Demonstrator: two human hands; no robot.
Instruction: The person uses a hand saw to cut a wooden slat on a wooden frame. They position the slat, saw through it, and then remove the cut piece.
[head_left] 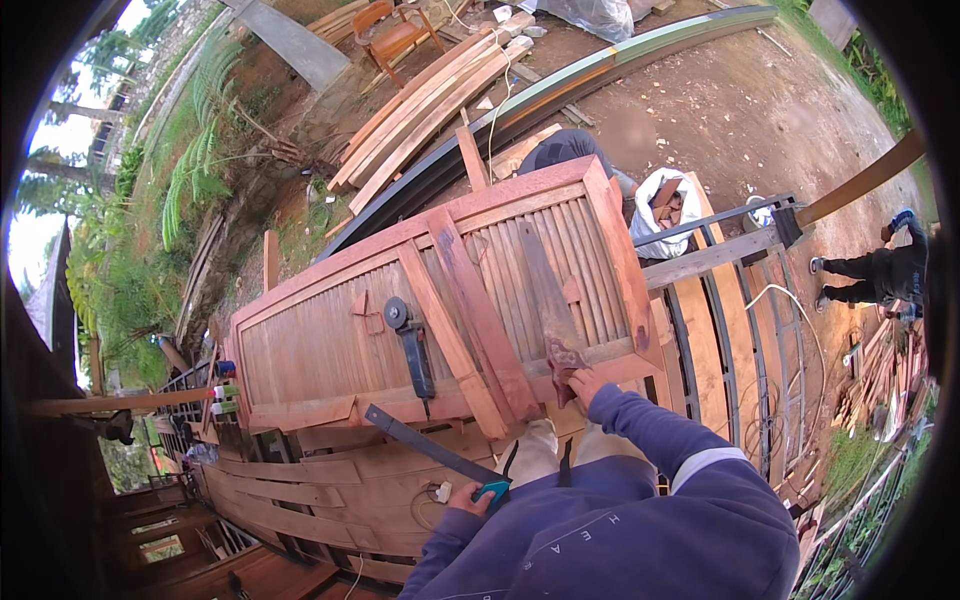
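Observation:
A slatted reddish wooden door point(330, 283) lies flat in front of me. My right hand point(587, 384) is closed round the reddish-brown wooden handle of an old handsaw point(545, 285), whose dark tapered blade rests across the slats, pointing away. My left hand point(470, 498), low and near my body, grips the teal handle of a second handsaw point(430, 445). Its long black blade slants up and left, the tip near the door's front edge. An angle grinder point(413, 350) lies on the door, left of two loose wooden boards point(480, 310).
Beyond the door are stacked timber point(430, 110), a long dark metal beam point(400, 195) and a crouching person point(565, 148), partly hidden. A white sack of wood offcuts point(660, 205) stands to the right. Another person point(885, 265) stands at far right. Planks point(300, 490) lie at lower left.

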